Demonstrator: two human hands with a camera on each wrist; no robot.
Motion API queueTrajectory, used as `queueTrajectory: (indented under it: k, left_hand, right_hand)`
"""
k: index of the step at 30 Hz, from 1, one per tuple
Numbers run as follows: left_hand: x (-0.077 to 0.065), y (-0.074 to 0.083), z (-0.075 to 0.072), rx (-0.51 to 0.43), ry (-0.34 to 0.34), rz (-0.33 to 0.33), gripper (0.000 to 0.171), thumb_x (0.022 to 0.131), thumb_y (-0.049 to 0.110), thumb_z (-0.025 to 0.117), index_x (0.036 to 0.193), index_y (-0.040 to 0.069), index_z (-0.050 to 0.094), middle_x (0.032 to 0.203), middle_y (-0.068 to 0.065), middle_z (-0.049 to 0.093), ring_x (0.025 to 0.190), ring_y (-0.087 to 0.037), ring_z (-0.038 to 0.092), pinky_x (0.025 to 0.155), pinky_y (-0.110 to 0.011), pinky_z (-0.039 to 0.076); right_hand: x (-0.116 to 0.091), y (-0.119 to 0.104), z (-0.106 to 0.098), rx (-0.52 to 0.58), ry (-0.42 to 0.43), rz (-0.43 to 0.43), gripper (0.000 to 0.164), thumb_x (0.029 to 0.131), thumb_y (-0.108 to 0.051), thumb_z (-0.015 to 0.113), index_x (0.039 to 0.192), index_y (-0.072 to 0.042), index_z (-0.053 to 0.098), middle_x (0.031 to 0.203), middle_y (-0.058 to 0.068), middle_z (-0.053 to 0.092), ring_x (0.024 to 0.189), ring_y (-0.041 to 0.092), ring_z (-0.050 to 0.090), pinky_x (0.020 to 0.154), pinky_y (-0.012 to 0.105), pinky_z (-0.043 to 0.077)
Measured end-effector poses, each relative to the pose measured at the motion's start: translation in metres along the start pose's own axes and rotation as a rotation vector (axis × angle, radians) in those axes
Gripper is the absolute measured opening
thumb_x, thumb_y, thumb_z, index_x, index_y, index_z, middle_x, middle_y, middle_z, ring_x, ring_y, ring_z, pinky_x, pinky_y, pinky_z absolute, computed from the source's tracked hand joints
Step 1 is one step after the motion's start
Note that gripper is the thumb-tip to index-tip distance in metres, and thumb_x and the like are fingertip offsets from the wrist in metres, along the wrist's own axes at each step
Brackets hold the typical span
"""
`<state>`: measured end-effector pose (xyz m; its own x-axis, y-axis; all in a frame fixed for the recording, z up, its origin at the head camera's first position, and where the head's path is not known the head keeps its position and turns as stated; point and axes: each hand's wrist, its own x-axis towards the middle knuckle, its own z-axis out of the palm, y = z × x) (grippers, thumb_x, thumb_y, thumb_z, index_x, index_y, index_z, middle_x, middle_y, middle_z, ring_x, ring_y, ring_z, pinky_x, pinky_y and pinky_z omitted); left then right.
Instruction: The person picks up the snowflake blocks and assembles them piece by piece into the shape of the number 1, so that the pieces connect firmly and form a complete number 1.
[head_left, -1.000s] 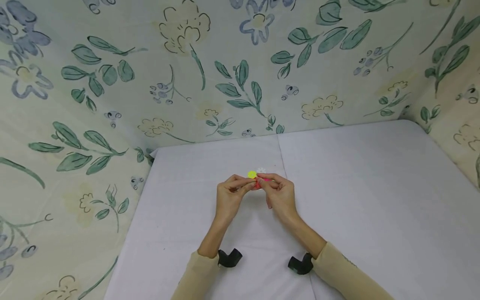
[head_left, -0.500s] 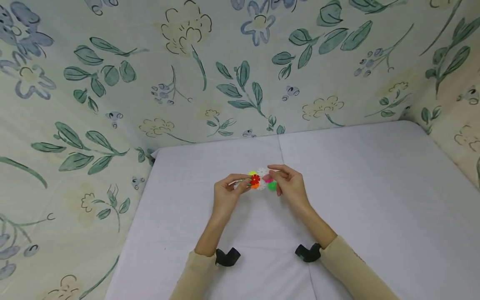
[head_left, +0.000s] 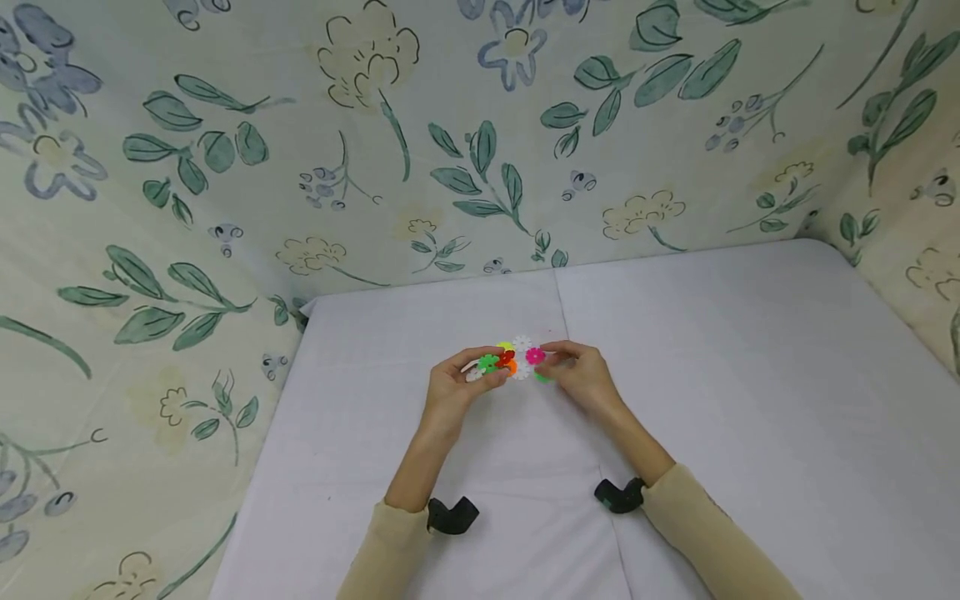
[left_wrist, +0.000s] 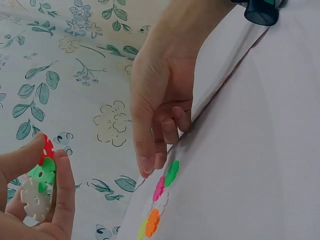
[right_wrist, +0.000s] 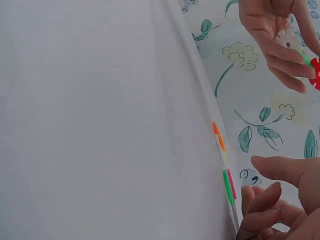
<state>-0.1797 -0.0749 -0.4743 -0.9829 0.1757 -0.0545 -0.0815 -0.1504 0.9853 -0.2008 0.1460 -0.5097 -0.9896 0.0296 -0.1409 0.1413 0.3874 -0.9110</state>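
My left hand (head_left: 448, 387) pinches a short chain of joined plastic snowflake discs between thumb and fingers. In the left wrist view the chain shows a white disc (left_wrist: 36, 200), a green disc (left_wrist: 45, 171) and a red disc (left_wrist: 47, 150). Across from it, my right hand (head_left: 588, 383) reaches with loosely bent fingers over the loose discs; its thumb and fingers stand apart with nothing between them in the right wrist view. Beneath lie a pink disc (left_wrist: 158, 188), another green disc (left_wrist: 171, 173), an orange disc (left_wrist: 152, 223), a yellow disc (left_wrist: 142, 229) and white ones (head_left: 522, 342).
A white cloth covers the table (head_left: 712, 375), with a crease running front to back. Flower-patterned fabric (head_left: 450, 125) hangs behind and at both sides. Black wrist mounts (head_left: 453, 517) stick out from both sleeves.
Both hands were together at the red disc a second ago. My right hand then let go and moved right to the loose discs, while my left hand kept the chain and drew slightly left.
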Motion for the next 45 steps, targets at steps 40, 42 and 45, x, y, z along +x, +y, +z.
queueTrajectory:
  k: [40,42,45]
  left_hand:
    - [-0.002,0.001,-0.003,-0.005,-0.029,0.067,0.027,0.097,0.015,0.073,0.118,-0.002,0.075,0.102,-0.003,0.080,0.086,-0.016,0.078,0.072,-0.031,0.064]
    - [-0.002,0.000,-0.003,-0.006,-0.027,0.063,0.027,0.097,0.014,0.073,0.119,-0.003,0.075,0.101,-0.002,0.080,0.086,-0.016,0.078,0.071,-0.031,0.064]
    - [-0.001,0.000,-0.003,-0.003,-0.020,0.049,0.028,0.097,0.013,0.073,0.120,-0.003,0.074,0.100,-0.001,0.081,0.081,-0.014,0.078,0.066,-0.027,0.062]
  right_hand:
    - [0.001,0.006,-0.003,-0.219,-0.043,-0.114,0.032,0.081,-0.010,0.088,0.102,-0.001,0.066,0.090,0.012,0.068,0.078,0.020,0.059,0.067,0.024,0.048]
    - [0.001,0.006,-0.004,-0.202,-0.050,-0.137,0.028,0.083,-0.009,0.086,0.101,-0.001,0.066,0.084,0.010,0.067,0.074,0.018,0.057,0.064,0.024,0.046]
    - [0.002,0.006,-0.007,-0.164,-0.065,-0.156,0.021,0.087,-0.009,0.081,0.103,-0.001,0.069,0.080,0.008,0.066,0.066,0.015,0.056,0.058,0.023,0.045]
